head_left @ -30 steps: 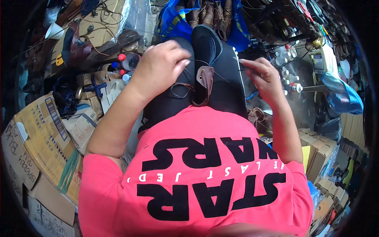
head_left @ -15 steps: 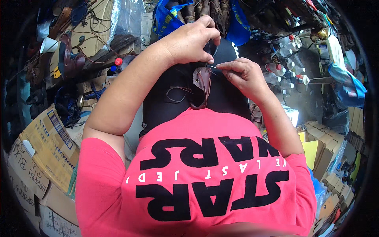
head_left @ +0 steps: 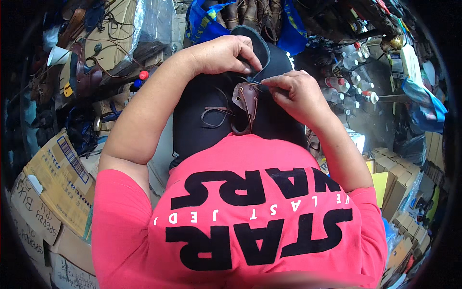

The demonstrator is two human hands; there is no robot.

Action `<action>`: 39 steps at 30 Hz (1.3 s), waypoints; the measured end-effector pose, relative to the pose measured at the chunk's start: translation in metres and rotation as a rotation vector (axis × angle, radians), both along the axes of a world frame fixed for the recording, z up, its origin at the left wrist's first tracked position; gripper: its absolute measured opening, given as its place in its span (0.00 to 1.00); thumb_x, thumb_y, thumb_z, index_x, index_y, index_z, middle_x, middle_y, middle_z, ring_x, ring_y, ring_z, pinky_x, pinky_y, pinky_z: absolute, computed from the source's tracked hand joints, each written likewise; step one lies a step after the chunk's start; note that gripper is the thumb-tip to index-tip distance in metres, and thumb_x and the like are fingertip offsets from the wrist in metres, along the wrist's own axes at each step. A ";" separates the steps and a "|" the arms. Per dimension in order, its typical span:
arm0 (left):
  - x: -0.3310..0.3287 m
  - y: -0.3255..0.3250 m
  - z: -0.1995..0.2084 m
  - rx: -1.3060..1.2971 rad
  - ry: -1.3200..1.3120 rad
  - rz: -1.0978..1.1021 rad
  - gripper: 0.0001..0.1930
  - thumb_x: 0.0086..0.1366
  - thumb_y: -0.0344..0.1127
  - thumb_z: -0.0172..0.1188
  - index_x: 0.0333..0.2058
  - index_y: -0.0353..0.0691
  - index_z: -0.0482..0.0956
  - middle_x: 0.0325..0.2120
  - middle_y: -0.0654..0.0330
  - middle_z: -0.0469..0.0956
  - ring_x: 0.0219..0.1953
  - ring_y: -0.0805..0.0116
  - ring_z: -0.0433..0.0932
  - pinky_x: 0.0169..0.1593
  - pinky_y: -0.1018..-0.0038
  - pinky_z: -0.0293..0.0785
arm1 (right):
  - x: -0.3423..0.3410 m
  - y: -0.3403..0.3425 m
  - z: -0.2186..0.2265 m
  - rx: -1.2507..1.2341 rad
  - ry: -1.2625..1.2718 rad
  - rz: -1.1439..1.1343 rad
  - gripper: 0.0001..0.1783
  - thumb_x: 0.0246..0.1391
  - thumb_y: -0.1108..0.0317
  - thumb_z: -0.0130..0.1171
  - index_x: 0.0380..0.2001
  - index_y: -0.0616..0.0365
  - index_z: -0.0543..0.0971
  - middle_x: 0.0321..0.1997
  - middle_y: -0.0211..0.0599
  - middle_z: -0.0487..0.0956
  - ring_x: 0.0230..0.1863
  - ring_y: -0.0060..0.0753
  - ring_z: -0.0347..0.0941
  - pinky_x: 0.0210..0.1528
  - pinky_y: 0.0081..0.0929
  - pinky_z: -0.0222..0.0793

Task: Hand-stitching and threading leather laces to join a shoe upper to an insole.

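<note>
At upper centre, a brown leather shoe with metal eyelets (head_left: 246, 98) lies between black-trousered thighs (head_left: 192, 98), probably for steadiness. The right hand (head_left: 301, 94) pinches a thin dark lace (head_left: 256, 83), seemingly to control it; the left hand (head_left: 224, 55) curls nearby, its grip unclear. Beyond, at top centre, a shiny blue bag (head_left: 198, 26) contains brown leather footwear (head_left: 249, 13).

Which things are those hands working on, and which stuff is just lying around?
Part of the job:
shoe on the lap
left hand and right hand, both close around it
brown lace looped on the left thigh, probably

Just lying around, it seems:
capped bottles at right
cardboard box at left
white cup, upper left
</note>
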State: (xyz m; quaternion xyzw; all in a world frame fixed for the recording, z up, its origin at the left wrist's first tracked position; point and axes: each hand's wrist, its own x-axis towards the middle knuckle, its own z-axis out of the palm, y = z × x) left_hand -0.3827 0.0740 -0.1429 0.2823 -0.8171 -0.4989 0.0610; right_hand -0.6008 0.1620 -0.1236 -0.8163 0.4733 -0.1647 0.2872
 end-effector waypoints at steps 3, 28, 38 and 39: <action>0.000 0.000 0.001 0.023 -0.017 0.011 0.13 0.53 0.25 0.63 0.39 0.44 0.84 0.27 0.66 0.64 0.33 0.72 0.69 0.40 0.78 0.67 | 0.002 -0.004 0.003 -0.039 0.037 0.036 0.11 0.43 0.70 0.58 0.33 0.55 0.83 0.27 0.44 0.80 0.33 0.43 0.77 0.37 0.34 0.72; -0.002 -0.004 -0.008 -0.012 0.069 -0.001 0.15 0.49 0.19 0.59 0.36 0.41 0.84 0.28 0.63 0.65 0.35 0.70 0.69 0.42 0.78 0.68 | 0.007 -0.033 0.023 -0.167 0.341 0.330 0.10 0.44 0.70 0.57 0.31 0.48 0.83 0.28 0.31 0.78 0.36 0.34 0.75 0.40 0.34 0.64; -0.002 -0.004 -0.001 0.014 0.020 -0.028 0.20 0.46 0.15 0.53 0.37 0.40 0.84 0.28 0.63 0.64 0.33 0.70 0.69 0.41 0.78 0.68 | 0.016 -0.035 0.034 -0.215 0.426 0.380 0.09 0.44 0.70 0.58 0.30 0.49 0.83 0.26 0.32 0.78 0.34 0.34 0.76 0.41 0.34 0.63; -0.003 -0.004 0.000 0.000 0.011 -0.041 0.20 0.45 0.15 0.53 0.37 0.39 0.84 0.28 0.63 0.64 0.34 0.70 0.70 0.41 0.78 0.68 | 0.017 -0.037 0.035 -0.234 0.436 0.407 0.08 0.44 0.69 0.58 0.30 0.49 0.83 0.25 0.32 0.78 0.34 0.35 0.75 0.41 0.35 0.63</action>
